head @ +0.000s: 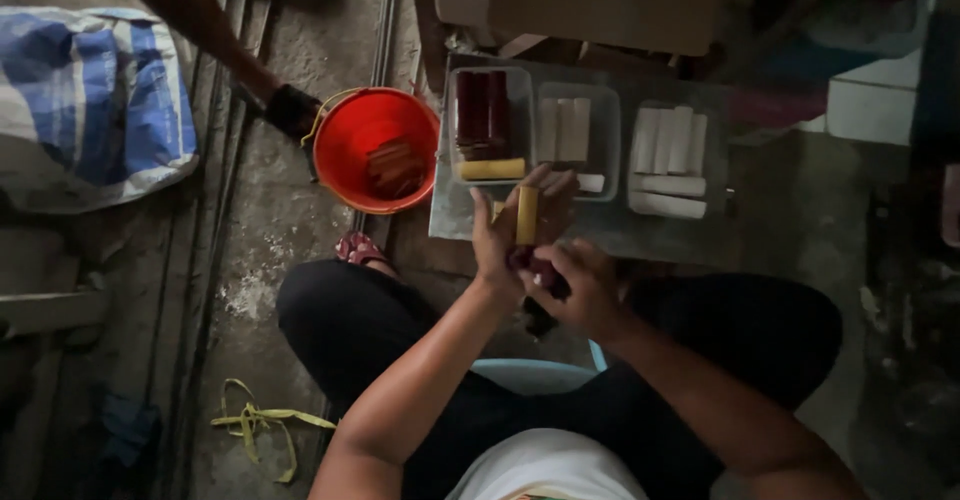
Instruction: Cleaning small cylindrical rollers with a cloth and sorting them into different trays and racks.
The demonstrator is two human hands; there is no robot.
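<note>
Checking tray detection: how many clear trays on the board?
3, in a row on the grey board: left tray with dark red sticks, middle tray and right tray with pale sticks.
</note>
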